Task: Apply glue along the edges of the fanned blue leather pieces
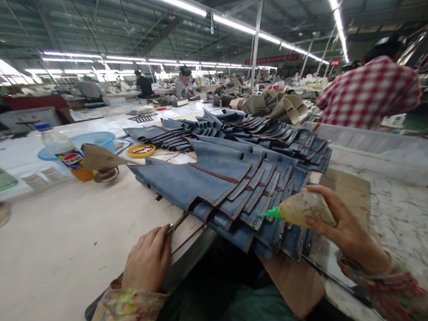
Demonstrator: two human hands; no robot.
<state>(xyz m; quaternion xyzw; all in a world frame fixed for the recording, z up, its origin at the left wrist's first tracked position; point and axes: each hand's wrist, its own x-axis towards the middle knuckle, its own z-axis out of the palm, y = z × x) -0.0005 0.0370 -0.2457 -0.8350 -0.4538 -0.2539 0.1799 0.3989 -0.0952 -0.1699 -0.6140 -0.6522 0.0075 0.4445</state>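
My right hand (347,226) is closed around a glue squeeze bottle (303,209) with a green nozzle that points left at a fanned stack of blue leather pieces (216,182). Each piece has a brown strip across it. My left hand (149,257) rests at the table's front edge with its fingers curled on a thin metal tool (176,224) whose tip reaches toward the lowest blue piece. More rows of blue pieces (256,127) lie overlapped farther back on the table.
A drink bottle (65,151), a blue basin (94,139), a yellow dish (141,150) and a tan leather piece (100,158) stand at the back left. Tan leather parts (276,105) pile up behind. A person in a red checked shirt (369,91) works at right; others stand far off.
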